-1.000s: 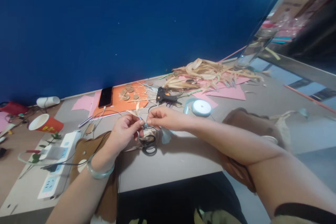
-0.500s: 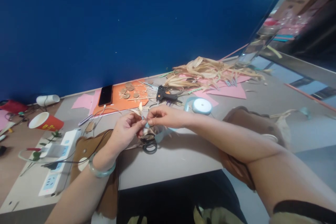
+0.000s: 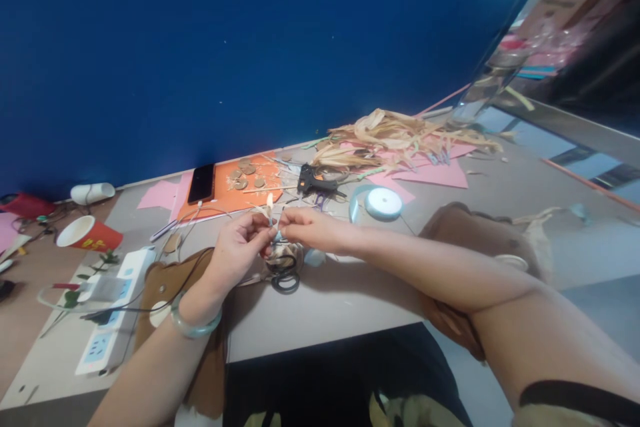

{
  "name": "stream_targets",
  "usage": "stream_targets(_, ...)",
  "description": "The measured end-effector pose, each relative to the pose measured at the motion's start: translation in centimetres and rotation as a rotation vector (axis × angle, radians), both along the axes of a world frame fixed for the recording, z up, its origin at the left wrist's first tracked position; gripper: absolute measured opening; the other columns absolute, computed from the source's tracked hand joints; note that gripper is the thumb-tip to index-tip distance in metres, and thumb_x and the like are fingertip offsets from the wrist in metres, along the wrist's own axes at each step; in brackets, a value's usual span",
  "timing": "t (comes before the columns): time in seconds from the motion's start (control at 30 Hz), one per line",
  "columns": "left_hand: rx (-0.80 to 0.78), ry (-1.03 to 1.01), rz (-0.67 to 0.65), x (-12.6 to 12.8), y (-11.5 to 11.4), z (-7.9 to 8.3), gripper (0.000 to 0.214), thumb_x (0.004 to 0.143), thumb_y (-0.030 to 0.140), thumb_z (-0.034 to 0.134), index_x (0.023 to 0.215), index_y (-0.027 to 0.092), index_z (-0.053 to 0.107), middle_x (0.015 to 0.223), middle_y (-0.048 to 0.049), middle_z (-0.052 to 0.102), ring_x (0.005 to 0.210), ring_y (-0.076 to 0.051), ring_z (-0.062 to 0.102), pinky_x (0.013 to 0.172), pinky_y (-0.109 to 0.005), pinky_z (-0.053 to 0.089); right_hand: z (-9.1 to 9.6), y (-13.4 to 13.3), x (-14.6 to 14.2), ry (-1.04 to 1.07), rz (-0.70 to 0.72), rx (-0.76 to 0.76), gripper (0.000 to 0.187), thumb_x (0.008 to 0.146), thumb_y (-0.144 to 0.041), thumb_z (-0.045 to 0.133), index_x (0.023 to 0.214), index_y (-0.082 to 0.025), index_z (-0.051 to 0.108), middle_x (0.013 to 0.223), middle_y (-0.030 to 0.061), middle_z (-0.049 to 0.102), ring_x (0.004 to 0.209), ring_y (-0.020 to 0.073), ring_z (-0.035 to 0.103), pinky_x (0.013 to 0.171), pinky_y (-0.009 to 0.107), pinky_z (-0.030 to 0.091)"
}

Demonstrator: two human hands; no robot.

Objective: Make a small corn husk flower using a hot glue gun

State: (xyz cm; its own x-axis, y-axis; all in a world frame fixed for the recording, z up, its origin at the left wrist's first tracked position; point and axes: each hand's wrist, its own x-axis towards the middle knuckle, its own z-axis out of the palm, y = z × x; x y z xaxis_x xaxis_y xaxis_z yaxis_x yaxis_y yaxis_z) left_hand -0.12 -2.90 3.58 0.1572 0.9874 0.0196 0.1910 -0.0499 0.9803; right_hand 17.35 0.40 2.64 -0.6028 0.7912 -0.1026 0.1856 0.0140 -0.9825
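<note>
My left hand (image 3: pixel 239 248) and my right hand (image 3: pixel 309 227) meet over the middle of the table, fingertips pinched together on a small bundle of dried husk strips (image 3: pixel 271 208) bound with pale blue ribbon. The husk tips stick up between my fingers. The left wrist wears a pale green bangle (image 3: pixel 194 327). Just below my hands lie black-handled scissors (image 3: pixel 284 272). A roll of pale blue ribbon (image 3: pixel 383 203) sits to the right of my right hand.
A black glue gun (image 3: pixel 315 182), a heap of dried husks (image 3: pixel 395 137) on pink paper, an orange sheet (image 3: pixel 235 188) with brown discs and a phone (image 3: pixel 201 182) lie behind. At left are a power strip (image 3: pixel 110 307) and red paper cup (image 3: pixel 88 233). A brown bag (image 3: pixel 480 240) sits right.
My hands have stayed pinched on the bundle, shifting slightly; the loose blue ribbon end beside my right hand has been drawn in and shows less.
</note>
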Motion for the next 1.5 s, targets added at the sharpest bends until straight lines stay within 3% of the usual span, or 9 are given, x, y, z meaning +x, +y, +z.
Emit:
stream_targets(0.23, -0.012, -0.082, 0.009, 0.1, -0.1, -0.2, 0.028, 0.069, 0.03, 0.076, 0.087, 0.013, 0.062, 0.05, 0.0036, 0.06, 0.043, -0.01, 0.055, 0.047, -0.023, 0.046, -0.5, 0.1, -0.3, 0.23, -0.059, -0.134, 0.017, 0.075, -0.028, 0.066, 0.082, -0.015, 0.056, 0.073, -0.0024, 0.063, 0.066, 0.009, 0.056, 0.062, 0.02, 0.041)
stream_targets(0.53, -0.004, -0.141, 0.01, 0.0, 0.0, -0.7, 0.036, 0.067, 0.032, 0.079, 0.094, 0.014, 0.065, 0.052, 0.0038, 0.061, 0.044, -0.011, 0.057, 0.047, -0.024, 0.048, -0.1, -0.1, -0.4, 0.243, -0.101, -0.219, 0.008, 0.073, -0.023, 0.059, 0.073, -0.017, 0.056, 0.05, -0.0098, 0.042, 0.042, 0.0038, 0.026, 0.043, 0.02, 0.019)
stream_targets(0.6, -0.016, -0.141, 0.004, 0.0, -0.1, -0.5, 0.036, 0.067, 0.032, 0.079, 0.094, 0.013, 0.066, 0.053, 0.0029, 0.062, 0.045, -0.011, 0.058, 0.048, -0.024, 0.048, 0.0, -0.1, -0.4, 0.246, -0.089, -0.222, 0.011, 0.072, -0.024, 0.063, 0.072, -0.016, 0.055, 0.051, -0.0094, 0.044, 0.043, 0.0035, 0.029, 0.043, 0.02, 0.019)
stream_targets(0.77, -0.066, -0.093, -0.035, 0.1, -0.3, 0.0, 0.035, 0.069, 0.032, 0.076, 0.095, 0.012, 0.066, 0.055, 0.0011, 0.062, 0.049, -0.012, 0.058, 0.051, -0.024, 0.049, -0.1, -0.1, -0.3, 0.319, -0.049, -0.182, 0.02, 0.068, -0.027, 0.071, 0.067, -0.014, 0.055, 0.066, -0.003, 0.06, 0.06, 0.0066, 0.05, 0.054, 0.02, 0.033)
stream_targets(0.93, -0.083, -0.146, -0.035, 0.1, -0.2, -0.6, 0.028, 0.068, 0.032, 0.077, 0.085, 0.013, 0.064, 0.057, 0.0017, 0.061, 0.05, -0.012, 0.059, 0.051, -0.024, 0.05, -0.5, 0.1, -0.4, 0.332, -0.065, -0.197, 0.02, 0.069, -0.029, 0.071, 0.068, -0.015, 0.057, 0.064, -0.0039, 0.058, 0.059, 0.0073, 0.049, 0.056, 0.021, 0.034)
stream_targets(1.1, -0.126, -0.274, -0.021, -0.3, 0.0, -1.3, 0.041, 0.064, 0.025, 0.078, 0.1, 0.015, 0.062, 0.067, 0.0016, 0.064, 0.051, -0.011, 0.061, 0.052, -0.025, 0.051, -0.3, 0.1, -0.3, 0.32, -0.099, -0.204, 0.023, 0.069, -0.031, 0.072, 0.069, -0.015, 0.056, 0.063, -0.0054, 0.056, 0.057, 0.0061, 0.047, 0.056, 0.021, 0.033)
stream_targets(1.5, -0.282, -0.335, -0.064, -0.4, 0.2, -0.9, 0.042, 0.064, 0.022, 0.079, 0.093, 0.017, 0.049, 0.06, 0.0027, 0.065, 0.045, -0.01, 0.058, 0.046, -0.02, 0.045, 0.0, 0.0, -0.3, 0.311, -0.136, -0.201, 0.024, 0.068, -0.032, 0.073, 0.073, -0.015, 0.057, 0.059, -0.008, 0.047, 0.051, 0.0042, 0.037, 0.051, 0.021, 0.027)
